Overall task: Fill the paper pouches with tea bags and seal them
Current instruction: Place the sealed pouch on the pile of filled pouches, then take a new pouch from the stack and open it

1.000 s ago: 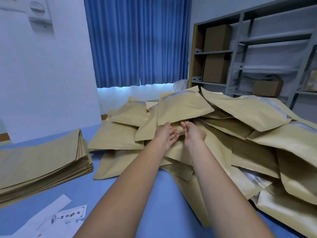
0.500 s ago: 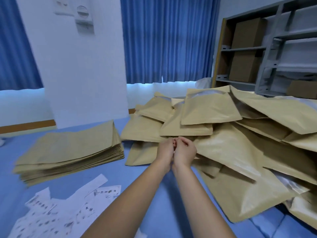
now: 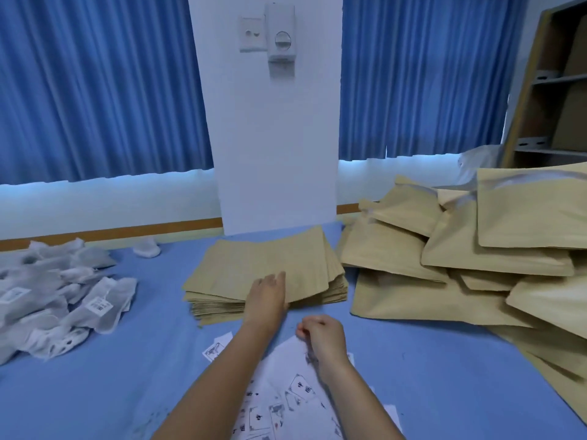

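A stack of flat, empty brown paper pouches [image 3: 270, 268] lies mid-table in the head view. My left hand [image 3: 266, 296] rests on the stack's near edge, fingers laid fairly straight over the top pouch; its thumb is hidden. My right hand [image 3: 320, 336] hovers just right of it, above the white printed label sheets [image 3: 286, 395], with fingers curled and nothing visible in them. A heap of white mesh tea bags [image 3: 63, 306] with small tags lies at the left. A big pile of puffed brown pouches [image 3: 476, 265] covers the right side.
The blue table [image 3: 111, 376] runs to a white pillar [image 3: 276, 138] and blue curtains behind. A shelf unit with cardboard boxes [image 3: 559, 90] stands at the far right. One small white lump [image 3: 146, 249] sits near the table's back edge.
My view has swung left from the pile of puffed pouches. Both hands left that pile and came apart; the left one now lies on the flat stack, the right one hovers over the label sheets.
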